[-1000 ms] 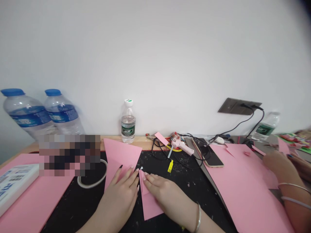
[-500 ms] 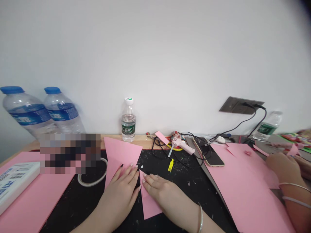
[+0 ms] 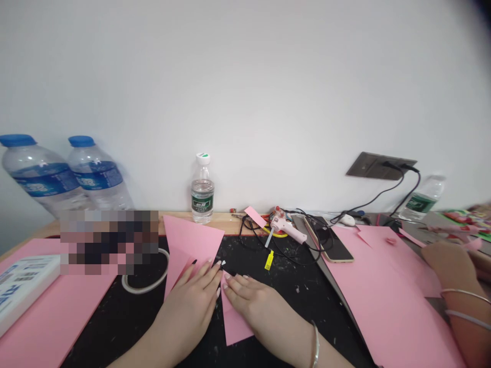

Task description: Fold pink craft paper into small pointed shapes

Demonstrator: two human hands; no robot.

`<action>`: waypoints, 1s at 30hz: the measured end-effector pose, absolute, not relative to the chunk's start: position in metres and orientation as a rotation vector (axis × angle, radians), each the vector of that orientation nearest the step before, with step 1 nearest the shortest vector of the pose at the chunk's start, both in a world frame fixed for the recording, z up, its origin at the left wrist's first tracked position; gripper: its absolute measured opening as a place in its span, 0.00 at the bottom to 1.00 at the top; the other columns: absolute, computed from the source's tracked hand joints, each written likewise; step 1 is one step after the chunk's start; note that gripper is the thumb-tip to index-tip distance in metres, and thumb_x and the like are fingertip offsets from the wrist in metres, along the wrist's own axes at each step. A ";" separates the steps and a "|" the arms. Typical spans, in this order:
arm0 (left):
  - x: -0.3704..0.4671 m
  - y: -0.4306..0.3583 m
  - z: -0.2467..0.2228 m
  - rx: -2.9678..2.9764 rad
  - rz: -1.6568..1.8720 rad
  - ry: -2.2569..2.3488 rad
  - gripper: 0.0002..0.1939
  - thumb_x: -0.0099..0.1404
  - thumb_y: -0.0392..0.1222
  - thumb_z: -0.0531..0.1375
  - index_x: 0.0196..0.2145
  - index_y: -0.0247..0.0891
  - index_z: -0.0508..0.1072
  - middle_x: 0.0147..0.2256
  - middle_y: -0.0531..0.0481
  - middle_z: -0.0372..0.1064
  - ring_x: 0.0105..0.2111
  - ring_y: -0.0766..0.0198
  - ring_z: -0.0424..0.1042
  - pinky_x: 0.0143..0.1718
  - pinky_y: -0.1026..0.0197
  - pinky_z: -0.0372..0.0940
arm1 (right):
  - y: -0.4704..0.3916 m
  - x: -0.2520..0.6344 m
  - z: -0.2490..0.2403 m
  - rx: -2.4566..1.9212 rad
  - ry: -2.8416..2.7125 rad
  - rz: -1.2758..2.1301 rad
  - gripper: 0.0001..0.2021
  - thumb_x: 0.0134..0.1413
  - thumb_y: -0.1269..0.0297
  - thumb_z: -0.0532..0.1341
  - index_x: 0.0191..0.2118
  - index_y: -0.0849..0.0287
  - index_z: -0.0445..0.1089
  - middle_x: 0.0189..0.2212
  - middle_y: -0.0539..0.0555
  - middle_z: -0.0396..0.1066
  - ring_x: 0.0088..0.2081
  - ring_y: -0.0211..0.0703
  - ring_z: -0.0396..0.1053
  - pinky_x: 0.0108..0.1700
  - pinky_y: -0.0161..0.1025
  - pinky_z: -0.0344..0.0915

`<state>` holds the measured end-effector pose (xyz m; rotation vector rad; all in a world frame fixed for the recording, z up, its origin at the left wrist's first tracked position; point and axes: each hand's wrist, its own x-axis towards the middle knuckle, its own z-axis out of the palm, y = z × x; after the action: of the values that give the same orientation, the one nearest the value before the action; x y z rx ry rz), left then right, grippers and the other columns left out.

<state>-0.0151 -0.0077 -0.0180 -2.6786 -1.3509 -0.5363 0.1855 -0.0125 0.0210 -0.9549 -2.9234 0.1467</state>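
Note:
Palm down, my left hand [image 3: 192,296] lies flat with its fingers stretched over the lower part of a pink paper piece [image 3: 192,235] on the black mat [image 3: 284,286]. Close by on the right, my right hand [image 3: 255,304] rests its outstretched fingers on a smaller pink paper piece [image 3: 235,327], whose pointed top shows beside the fingertips. A thin gap separates the two hands. A tiny white scrap [image 3: 223,262] sits by the left fingertips.
Behind are a glue gun [image 3: 286,227] with cables, a phone [image 3: 337,245] and a small bottle [image 3: 202,194]. Big bottles [image 3: 95,174], a white box [image 3: 28,286] and a tape ring [image 3: 144,291] are left. Another person's hand [image 3: 447,260] is over pink sheets [image 3: 387,296] at right.
My left fingertips have shifted slightly right, toward the white scrap. My right hand has barely moved. At the far right, the other person's hand and the pink strip by it have moved a little.

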 end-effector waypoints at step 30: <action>-0.003 -0.019 -0.003 -2.632 -0.651 -1.459 0.16 0.62 0.35 0.51 0.43 0.40 0.75 0.46 0.49 0.73 0.48 0.52 0.69 0.55 0.43 0.53 | -0.013 0.185 0.022 -0.962 -2.943 0.160 0.20 0.61 0.72 0.49 0.59 0.67 0.55 0.58 0.61 0.59 0.59 0.46 0.56 0.60 0.43 0.54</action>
<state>-0.0033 -0.0189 -0.0031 -2.6319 -1.4591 -0.6506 0.1851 -0.0129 0.0217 -0.9621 -2.9432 0.1599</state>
